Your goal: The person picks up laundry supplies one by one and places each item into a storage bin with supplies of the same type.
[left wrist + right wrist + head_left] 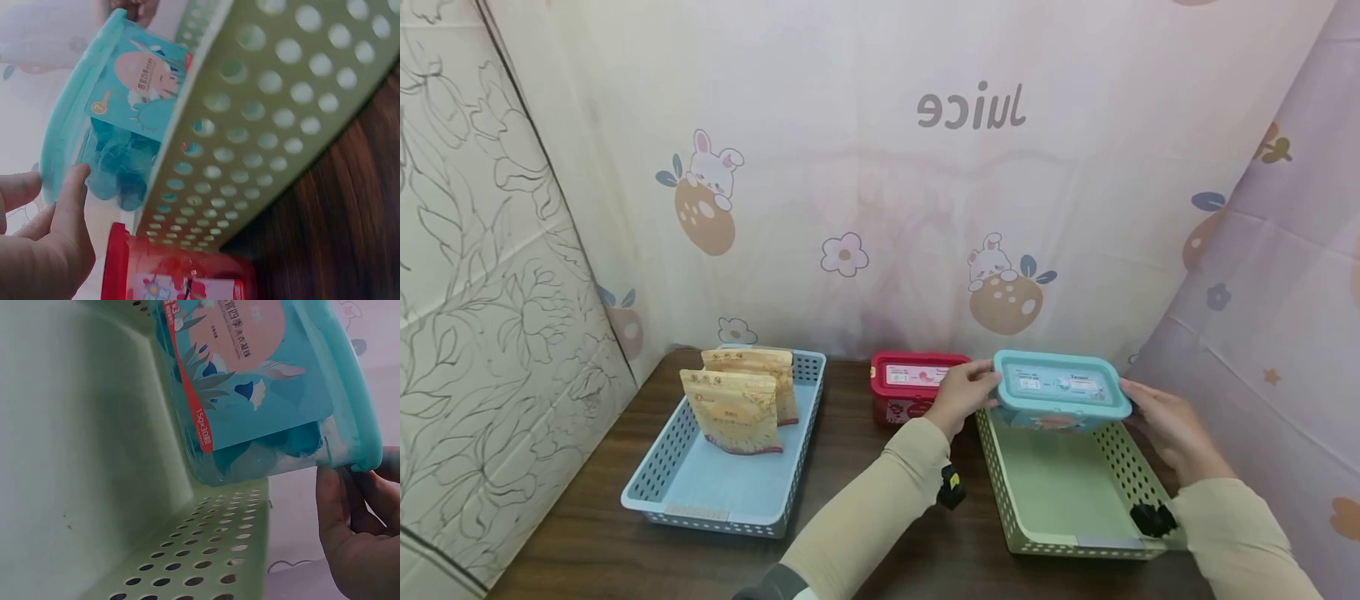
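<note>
A turquoise-lidded clear tub of laundry pods (pixel 1062 387) is over the far end of the green perforated basket (pixel 1052 475). My left hand (pixel 958 396) holds the left end of its lid, thumb and fingers at the rim in the left wrist view. At the opposite end, my right hand (pixel 1176 425) pinches the lid's edge. Blue pods (pixel 119 162) show through the tub's side, beside a printed label (pixel 250 369). In the right wrist view, the tub's lower part sits inside the basket's walls, close to the far corner.
Left of the green basket stands a red lidded tub (pixel 887 408), partly behind my left hand. Farther left, a light blue basket (pixel 700 487) holds two upright yellow pouches (pixel 733 412). A patterned curtain (pixel 850 167) hangs behind the dark wooden table (pixel 842 467).
</note>
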### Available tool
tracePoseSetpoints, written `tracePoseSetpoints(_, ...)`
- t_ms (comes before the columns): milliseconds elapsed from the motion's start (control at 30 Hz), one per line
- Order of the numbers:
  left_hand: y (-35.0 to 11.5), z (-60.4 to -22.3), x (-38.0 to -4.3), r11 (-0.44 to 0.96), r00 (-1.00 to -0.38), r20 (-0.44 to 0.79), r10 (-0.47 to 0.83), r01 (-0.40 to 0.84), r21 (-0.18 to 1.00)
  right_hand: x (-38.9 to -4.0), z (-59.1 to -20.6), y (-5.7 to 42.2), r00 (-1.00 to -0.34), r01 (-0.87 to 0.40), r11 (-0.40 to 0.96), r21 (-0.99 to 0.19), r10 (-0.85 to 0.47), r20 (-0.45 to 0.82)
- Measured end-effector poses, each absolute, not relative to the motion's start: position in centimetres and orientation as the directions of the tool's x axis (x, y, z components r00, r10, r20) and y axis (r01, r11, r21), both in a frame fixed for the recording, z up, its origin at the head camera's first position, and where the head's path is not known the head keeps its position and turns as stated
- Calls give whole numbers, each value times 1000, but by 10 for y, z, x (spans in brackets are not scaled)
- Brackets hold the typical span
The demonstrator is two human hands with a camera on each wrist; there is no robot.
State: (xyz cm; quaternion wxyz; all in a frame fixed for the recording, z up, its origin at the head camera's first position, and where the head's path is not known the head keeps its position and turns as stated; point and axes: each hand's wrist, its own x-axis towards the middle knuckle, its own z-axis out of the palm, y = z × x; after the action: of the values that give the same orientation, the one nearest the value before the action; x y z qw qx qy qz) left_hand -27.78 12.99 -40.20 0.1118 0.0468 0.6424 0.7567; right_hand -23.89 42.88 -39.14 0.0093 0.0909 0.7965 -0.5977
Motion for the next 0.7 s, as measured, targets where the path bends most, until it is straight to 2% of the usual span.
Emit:
tracePoseSetpoints(267, 132, -405, -282, -50, -975, -56, 213, -68, 996, -245, -395, 424, -981, 170, 330, -928, 148, -128)
tracePoseSetpoints(433, 132, -408, -282, -6, -978, -37, 205, -39, 999, -246, -396, 424, -978, 187, 316, -930, 152, -145)
tracePoseSetpoints(700, 133, -415, -281, 270, -988, 30, 154, 71, 960, -247, -401, 420, -965, 236, 292, -927, 184, -187)
